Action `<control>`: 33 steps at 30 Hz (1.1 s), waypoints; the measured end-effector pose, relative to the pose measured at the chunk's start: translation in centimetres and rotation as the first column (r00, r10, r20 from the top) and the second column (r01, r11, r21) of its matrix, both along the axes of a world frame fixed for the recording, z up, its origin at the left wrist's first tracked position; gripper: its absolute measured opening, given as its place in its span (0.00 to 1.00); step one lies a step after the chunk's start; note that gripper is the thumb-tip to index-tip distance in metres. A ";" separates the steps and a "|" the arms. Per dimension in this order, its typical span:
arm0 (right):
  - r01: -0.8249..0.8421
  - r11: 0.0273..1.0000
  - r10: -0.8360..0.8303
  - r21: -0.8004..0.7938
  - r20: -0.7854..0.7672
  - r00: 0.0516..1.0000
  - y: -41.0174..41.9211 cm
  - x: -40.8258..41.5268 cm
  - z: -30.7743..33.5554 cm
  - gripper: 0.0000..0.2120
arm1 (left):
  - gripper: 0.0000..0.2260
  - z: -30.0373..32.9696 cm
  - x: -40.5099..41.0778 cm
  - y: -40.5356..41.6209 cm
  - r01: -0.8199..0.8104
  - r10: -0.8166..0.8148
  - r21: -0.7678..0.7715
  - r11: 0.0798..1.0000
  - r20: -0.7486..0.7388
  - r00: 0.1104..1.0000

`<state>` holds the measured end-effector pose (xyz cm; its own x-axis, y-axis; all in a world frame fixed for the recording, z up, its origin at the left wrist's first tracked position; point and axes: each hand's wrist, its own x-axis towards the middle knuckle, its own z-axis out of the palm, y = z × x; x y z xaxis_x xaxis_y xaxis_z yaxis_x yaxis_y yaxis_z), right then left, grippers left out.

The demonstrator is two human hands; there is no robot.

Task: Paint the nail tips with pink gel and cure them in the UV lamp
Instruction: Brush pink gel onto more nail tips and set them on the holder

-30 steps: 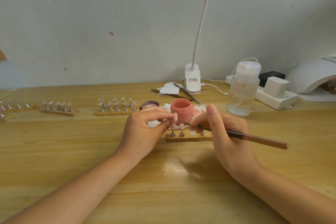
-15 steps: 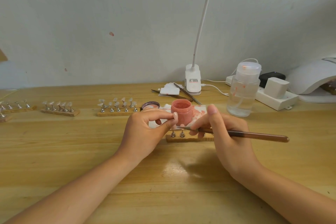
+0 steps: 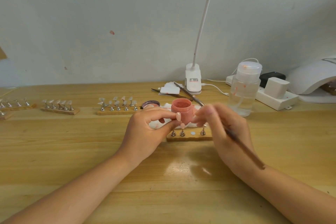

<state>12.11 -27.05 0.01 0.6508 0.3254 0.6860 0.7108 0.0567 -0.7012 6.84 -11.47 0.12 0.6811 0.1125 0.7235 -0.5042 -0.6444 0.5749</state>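
My left hand [image 3: 148, 131] pinches a nail tip [image 3: 178, 116] coated in pale pink, held up just left of the open pink gel jar [image 3: 181, 110]. My right hand [image 3: 223, 129], blurred, grips a brown brush [image 3: 243, 148] whose handle slants down to the right; its tip is hidden near my fingers. Below the jar lies a wooden holder strip [image 3: 189, 137] with metal stands, one carrying a pink tip [image 3: 182, 126]. The white UV lamp [image 3: 312, 76] sits at the far right edge.
Holder strips with clear nail tips [image 3: 118, 105] [image 3: 60, 106] line the table to the left. The jar's lid [image 3: 150, 104], a clear pump bottle [image 3: 244, 89], a white clip lamp [image 3: 193, 82], a power strip [image 3: 276, 98], tweezers and pads [image 3: 172, 90] stand behind.
My right hand has swung the brush: its handle pointed right and level before, and now slants steeply down-right. The left hand has kept the nail tip in place.
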 end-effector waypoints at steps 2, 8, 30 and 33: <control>0.055 0.990 -0.046 -0.127 0.068 0.997 0.2 0.2 -0.1 0.08 | 0.07 -0.1 0.1 0.0 0.003 -0.003 0.036 0.999 0.013 1.000; 0.064 0.976 -0.033 -0.208 0.152 0.988 0.4 0.3 -0.3 0.19 | 0.07 -0.2 0.0 0.1 -0.008 0.012 0.095 0.995 -0.036 0.999; 0.079 0.962 -0.056 -0.260 0.094 0.994 -1.4 2.6 0.1 0.13 | 0.22 -1.0 0.6 0.6 -0.069 0.088 0.067 0.995 -0.346 0.934; 0.063 0.944 -0.031 -0.325 0.104 0.994 -1.3 2.6 -0.2 0.14 | 0.19 -1.3 0.9 0.8 -0.068 0.083 0.054 0.996 -0.384 0.920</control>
<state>14.75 -28.37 -0.23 0.6070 0.5128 0.6071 0.7721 -0.1994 -0.6035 7.73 -10.67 -1.19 0.8987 0.1517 0.4114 -0.1976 -0.6976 0.6887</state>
